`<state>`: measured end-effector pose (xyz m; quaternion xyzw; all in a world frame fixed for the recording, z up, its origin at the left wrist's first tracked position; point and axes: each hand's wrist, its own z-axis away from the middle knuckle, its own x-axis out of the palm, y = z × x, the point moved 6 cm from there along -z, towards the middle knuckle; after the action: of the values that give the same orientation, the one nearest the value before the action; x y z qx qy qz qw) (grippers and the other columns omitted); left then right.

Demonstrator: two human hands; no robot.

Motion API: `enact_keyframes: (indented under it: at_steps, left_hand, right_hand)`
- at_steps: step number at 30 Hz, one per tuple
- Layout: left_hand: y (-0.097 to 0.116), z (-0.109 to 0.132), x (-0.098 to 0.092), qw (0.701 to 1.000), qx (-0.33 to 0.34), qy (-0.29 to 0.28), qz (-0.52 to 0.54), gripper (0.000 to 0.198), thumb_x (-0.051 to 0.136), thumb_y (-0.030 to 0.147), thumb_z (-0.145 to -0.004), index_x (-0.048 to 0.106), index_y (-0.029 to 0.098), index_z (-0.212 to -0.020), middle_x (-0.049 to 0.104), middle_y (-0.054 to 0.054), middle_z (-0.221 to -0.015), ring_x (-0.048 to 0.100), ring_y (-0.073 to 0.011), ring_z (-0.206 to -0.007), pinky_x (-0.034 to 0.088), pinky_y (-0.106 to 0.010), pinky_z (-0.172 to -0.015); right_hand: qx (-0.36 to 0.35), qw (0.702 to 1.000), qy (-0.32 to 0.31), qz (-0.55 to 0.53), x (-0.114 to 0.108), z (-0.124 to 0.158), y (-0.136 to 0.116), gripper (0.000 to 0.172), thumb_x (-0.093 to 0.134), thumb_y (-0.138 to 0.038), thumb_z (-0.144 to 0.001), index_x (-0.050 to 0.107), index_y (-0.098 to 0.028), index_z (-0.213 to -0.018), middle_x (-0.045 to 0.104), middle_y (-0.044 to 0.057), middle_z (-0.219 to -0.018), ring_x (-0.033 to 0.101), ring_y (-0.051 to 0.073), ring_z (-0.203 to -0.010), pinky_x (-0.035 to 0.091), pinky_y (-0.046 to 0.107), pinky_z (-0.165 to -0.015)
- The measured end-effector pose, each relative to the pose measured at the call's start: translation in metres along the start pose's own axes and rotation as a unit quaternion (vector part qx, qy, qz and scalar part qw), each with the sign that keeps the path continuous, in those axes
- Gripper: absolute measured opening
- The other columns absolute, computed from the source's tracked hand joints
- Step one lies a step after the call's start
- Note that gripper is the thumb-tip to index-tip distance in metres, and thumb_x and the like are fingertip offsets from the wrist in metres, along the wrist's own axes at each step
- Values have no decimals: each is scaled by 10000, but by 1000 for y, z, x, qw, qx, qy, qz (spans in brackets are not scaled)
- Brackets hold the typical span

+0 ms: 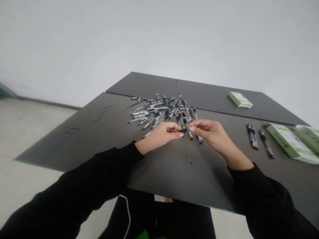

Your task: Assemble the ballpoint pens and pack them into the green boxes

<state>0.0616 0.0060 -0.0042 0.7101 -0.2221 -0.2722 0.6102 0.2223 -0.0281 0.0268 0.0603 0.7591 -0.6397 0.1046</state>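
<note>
Between both hands, above the front of the pile, is a short dark piece of a pen with a lighter bit at its right end. My left hand pinches its dark left end between thumb and fingertips. The right end is gripped by the fingertips of my right hand. How much of the pen lies hidden behind the fingers I cannot tell. Just beyond my hands lies a heap of loose black and clear pens, with barrels and caps pointing in several directions.
To the right, a pair of capped pens and a single pen lie on the dark table. Beside them is a green and white box, with another green box at the edge. Farther back sits a third box.
</note>
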Motion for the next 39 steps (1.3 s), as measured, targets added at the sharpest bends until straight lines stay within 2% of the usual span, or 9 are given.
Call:
enact_keyframes:
  at_steps: [6,11,16,20,22,26,30,34,39]
  left_hand:
    - [-12,2,10,997,-12,-66,32,289,535,391,-889,659,134,-837,495,26,-657,422,-92,-562,314,-249,-539]
    - [-27,1,18,985,-48,-98,131,218,564,332,-835,643,133,-876,502,6,-706,423,-96,-570,312,-251,-528]
    - [-26,2,22,986,-52,-106,118,236,547,354,-887,637,137,-906,478,19,-704,422,-83,-557,305,-239,-522]
    - [-19,2,22,988,-35,-108,104,249,557,389,-914,629,151,-905,483,25,-740,451,-73,-573,354,-232,-537]
    - [-20,2,23,983,-60,-121,124,308,534,437,-927,631,145,-907,511,10,-762,465,-74,-561,365,-231,-511]
    - [-20,7,31,959,-127,-178,178,552,327,574,-979,643,124,-923,495,14,-634,326,-60,-415,210,-219,-386]
    - [-13,7,24,960,-126,-120,220,391,477,472,-963,585,138,-792,305,89,-522,177,-39,-407,147,-195,-399]
    - [-7,5,12,969,-87,-40,228,238,731,315,-812,554,155,-831,354,85,-615,238,-23,-465,173,-157,-430]
    - [-16,4,15,951,-133,-45,276,320,534,487,-934,532,179,-845,293,98,-562,163,-42,-422,126,-176,-395]
  right_hand:
    - [11,999,-21,-23,9,0,3,293,791,-439,-771,755,-186,-915,693,10,-704,574,107,-599,471,263,-599]
    - [12,998,-38,-58,18,3,-3,325,744,-490,-811,687,-189,-920,678,-2,-669,622,125,-601,516,285,-625]
    - [29,997,-55,-54,19,4,-2,342,723,-508,-826,685,-186,-937,684,10,-679,627,135,-622,519,291,-634]
    - [17,998,-30,-58,14,3,-1,352,717,-517,-828,717,-181,-932,679,13,-680,592,120,-596,487,268,-592]
    - [-2,998,0,-68,8,2,-3,319,726,-497,-829,725,-189,-910,661,0,-657,580,110,-584,472,256,-584]
    - [-19,994,55,-97,-5,2,-5,276,771,-461,-795,745,-207,-900,649,-7,-664,565,105,-572,459,253,-569]
    - [-11,989,72,-127,-9,2,-2,276,793,-449,-767,757,-216,-909,631,-9,-658,549,110,-566,457,265,-558]
    - [-4,985,83,-149,-4,1,2,274,793,-439,-763,768,-216,-920,609,-18,-653,524,103,-565,464,270,-565]
    - [11,983,81,-164,1,1,7,276,805,-415,-754,783,-208,-935,602,-23,-645,514,91,-558,457,259,-555]
